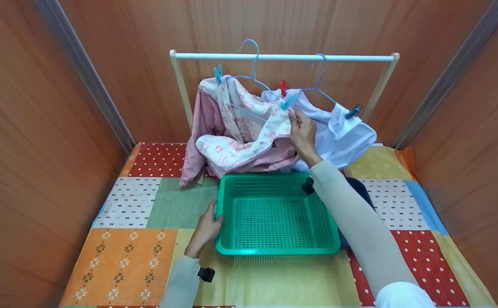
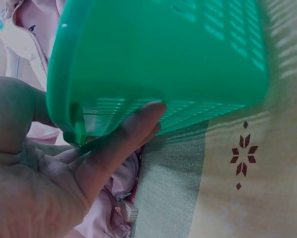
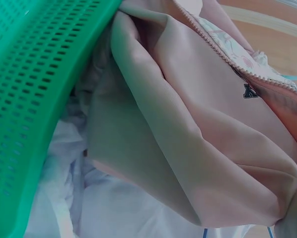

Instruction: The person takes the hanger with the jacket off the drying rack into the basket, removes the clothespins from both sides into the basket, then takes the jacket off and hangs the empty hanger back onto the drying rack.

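Note:
My left hand (image 1: pixel 208 224) grips the left rim of a green plastic basket (image 1: pixel 279 251); the left wrist view shows fingers against the basket's outer wall (image 2: pixel 188 59). The basket's inside holds nothing that shows. Up at the rack, my right hand (image 1: pixel 303 132) pinches the right edge of a pink zip jacket (image 1: pixel 208 113) with a white floral lining (image 1: pixel 270 137), just below a light-blue clothespin (image 1: pixel 289 102). The jacket hangs bunched from a blue hanger (image 1: pixel 254 64), another blue clothespin (image 1: pixel 218 73) at its left shoulder. In the right wrist view its pink cloth (image 3: pixel 208 109) drapes beside the basket.
A white garment (image 1: pixel 347 143) hangs to the right on a second hanger (image 1: pixel 321 77), with red (image 1: pixel 283 87) and dark (image 1: pixel 354 112) clothespins. The rack's white bar (image 1: pixel 351 57) spans the back. Something dark (image 1: pixel 362 194) lies right of the basket on the patchwork cloth (image 1: pixel 129 256). Wooden panels enclose three sides.

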A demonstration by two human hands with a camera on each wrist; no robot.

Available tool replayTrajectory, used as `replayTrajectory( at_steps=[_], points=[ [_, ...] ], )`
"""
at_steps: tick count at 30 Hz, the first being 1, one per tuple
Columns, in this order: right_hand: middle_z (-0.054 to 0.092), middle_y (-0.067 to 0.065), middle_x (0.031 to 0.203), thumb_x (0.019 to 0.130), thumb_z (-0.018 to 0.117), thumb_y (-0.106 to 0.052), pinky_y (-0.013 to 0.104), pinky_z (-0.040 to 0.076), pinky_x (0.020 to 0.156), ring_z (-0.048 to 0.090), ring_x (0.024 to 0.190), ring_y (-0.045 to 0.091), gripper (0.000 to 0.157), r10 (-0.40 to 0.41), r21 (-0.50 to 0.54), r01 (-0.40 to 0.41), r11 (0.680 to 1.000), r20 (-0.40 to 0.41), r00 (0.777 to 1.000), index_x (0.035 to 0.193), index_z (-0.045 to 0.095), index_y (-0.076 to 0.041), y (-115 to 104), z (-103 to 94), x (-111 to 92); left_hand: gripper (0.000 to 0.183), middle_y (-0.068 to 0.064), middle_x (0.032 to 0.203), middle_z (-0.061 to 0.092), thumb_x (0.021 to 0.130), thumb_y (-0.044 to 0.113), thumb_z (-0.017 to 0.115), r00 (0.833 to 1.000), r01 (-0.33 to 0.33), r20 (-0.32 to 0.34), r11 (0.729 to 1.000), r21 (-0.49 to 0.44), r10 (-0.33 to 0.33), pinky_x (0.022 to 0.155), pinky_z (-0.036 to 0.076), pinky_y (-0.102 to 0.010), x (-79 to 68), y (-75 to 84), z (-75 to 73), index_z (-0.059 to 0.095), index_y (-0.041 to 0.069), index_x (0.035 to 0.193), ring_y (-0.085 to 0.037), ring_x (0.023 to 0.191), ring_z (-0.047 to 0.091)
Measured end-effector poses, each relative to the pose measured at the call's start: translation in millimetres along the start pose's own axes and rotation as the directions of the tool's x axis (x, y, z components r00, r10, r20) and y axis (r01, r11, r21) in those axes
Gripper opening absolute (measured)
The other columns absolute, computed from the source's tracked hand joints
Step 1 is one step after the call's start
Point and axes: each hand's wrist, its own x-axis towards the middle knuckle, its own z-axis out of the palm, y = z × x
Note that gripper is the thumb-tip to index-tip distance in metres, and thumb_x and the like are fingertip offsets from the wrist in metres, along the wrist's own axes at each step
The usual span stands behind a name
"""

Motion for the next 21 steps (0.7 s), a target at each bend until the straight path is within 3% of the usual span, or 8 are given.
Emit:
replayTrajectory(
  at_steps=[3,10,15,21],
  points=[
    [0.053,0.007,0.061,0.095,0.050,-0.031,0.026,0.034,0.059,0.041,0.057,0.016,0.027,-0.023,0.017,0.023,1.000,-0.017,1.000,0.093,0.069,-0.012,1.5,-1.0,-0.5,0.057,-0.027,0.136,0.046,0.094,0.011,0.048,1.000,0.001,-0.003,1.000,-0.001,-0.001,0.100,0.040,-0.056,0.5,-0.5,0.7,0.024,0.005,0.145,-0.039,0.124,0.048],
    [0.035,-0.002,0.053,0.095,0.051,-0.031,0.025,0.027,0.053,0.028,0.049,0.013,0.028,-0.058,0.047,0.059,0.997,-0.028,0.998,0.087,0.068,-0.010,6.4,-5.6,-4.5,0.056,-0.026,0.136,0.047,0.095,0.011,0.048,1.000,-0.002,0.002,1.000,0.002,0.002,0.100,0.040,-0.056,0.6,0.0,1.3,0.024,0.004,0.145,-0.039,0.124,0.048],
    [0.039,-0.003,0.052,0.094,0.053,-0.029,0.023,0.030,0.053,0.027,0.048,0.010,0.025,-0.079,0.035,0.081,0.996,-0.055,0.995,0.094,0.072,-0.012,9.5,-13.5,-6.5,0.056,-0.026,0.134,0.049,0.094,0.010,0.048,1.000,-0.010,-0.001,1.000,0.011,0.010,0.099,0.040,-0.056,0.2,1.6,2.0,0.025,0.003,0.145,-0.039,0.122,0.050],
    [0.037,-0.001,0.051,0.095,0.052,-0.030,0.024,0.026,0.051,0.025,0.046,0.010,0.025,-0.088,0.016,0.088,0.996,-0.026,0.996,0.093,0.071,-0.013,17.4,-25.1,-7.1,0.056,-0.026,0.136,0.046,0.094,0.010,0.048,1.000,-0.006,-0.009,1.000,0.003,0.006,0.100,0.039,-0.057,0.4,0.8,1.8,0.025,0.003,0.145,-0.040,0.124,0.048]
  ],
)
